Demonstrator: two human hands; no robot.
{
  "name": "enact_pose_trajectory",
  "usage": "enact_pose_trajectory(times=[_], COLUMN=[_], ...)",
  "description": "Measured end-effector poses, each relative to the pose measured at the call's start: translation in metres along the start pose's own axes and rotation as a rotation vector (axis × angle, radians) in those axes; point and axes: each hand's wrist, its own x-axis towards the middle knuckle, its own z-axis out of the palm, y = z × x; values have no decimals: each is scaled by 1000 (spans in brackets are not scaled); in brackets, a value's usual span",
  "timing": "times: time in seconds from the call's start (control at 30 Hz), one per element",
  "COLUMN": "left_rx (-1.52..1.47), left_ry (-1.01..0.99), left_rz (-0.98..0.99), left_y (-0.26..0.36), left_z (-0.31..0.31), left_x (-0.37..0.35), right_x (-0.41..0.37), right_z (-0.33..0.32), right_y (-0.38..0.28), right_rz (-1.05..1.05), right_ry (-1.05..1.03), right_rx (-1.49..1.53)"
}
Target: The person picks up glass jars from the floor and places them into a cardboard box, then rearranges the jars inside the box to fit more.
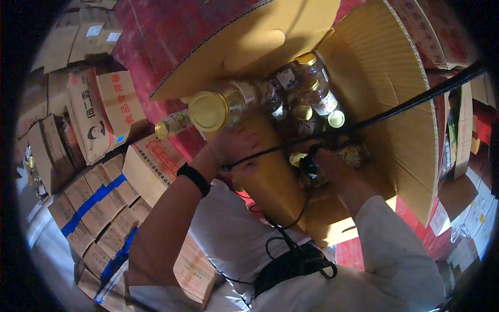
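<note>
A large open cardboard box (364, 62) holds several glass jars with gold lids. My left hand (236, 145) is at the box's left side, just below a big gold-lidded jar (209, 111); its fingers are curled, and whether they touch the jar is unclear. A smaller gold-lidded jar (174, 124) lies left of the big one. My right hand (330, 161) reaches down inside the box among jars near its lower end, beside a jar (353, 155); its fingers are mostly hidden in shadow. A black cord (384, 112) crosses in front of the box and my left hand.
Taped cartons (93, 208) are stacked at the left, with a printed carton (99, 109) above them. Other cartons (426, 31) and flat packs stand at the right. Red floor (150, 47) shows behind the box. A black cord bundle (291, 270) hangs at my waist.
</note>
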Motion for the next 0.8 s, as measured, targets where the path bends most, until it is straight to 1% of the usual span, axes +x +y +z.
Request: enact_pose_trajectory(times=[0.07, 0.1, 0.13, 0.17, 0.27, 0.33, 0.37, 0.4, 0.47, 0.53, 0.67, 0.77, 0.8], left_rx=[23, -18, -60, -62, -43, 2, -1, 61, 125, -63, -99, 1, -57], left_ry=[-158, -21, 118, 123, 222, 149, 151, 254, 360, 266, 210, 249, 343], left_rz=[-63, -3, 57, 57, 63, 83, 80, 93, 105, 98, 75, 98, 89], left_y=[-1, -4, -5, -6, -6, -9, -10, -9, -9, -9, -6, -6, -5], left_z=[1, 20, 25, 30, 30, 37, 42, 45, 51, 31, 37, 43, 37], left_x=[1, 2, 3, 2, 0, 1, 2, 5, 4, 1, 0, -1, -4], right_x=[6, 6, 5, 4, -14, -33, -43, -49, -53, -47, -20, -1, 4], right_z=[3, 4, 4, 4, -1, -8, -11, -13, -16, -14, -16, -20, -24], right_y=[-6, -8, -10, -11, -3, 11, 20, 27, 36, 41, 42, 42, 43], right_rz=[18, 25, 34, 42, 65, 81, 86, 96, 110, 115, 121, 128, 128], right_ry=[50, 73, 96, 119, 164, 170, 167, 158, 146, 138, 155, 169, 169], right_rx=[-58, -88, -115, -141, -212, -238, -248, -254, -258, -248, -195, -152, -136])
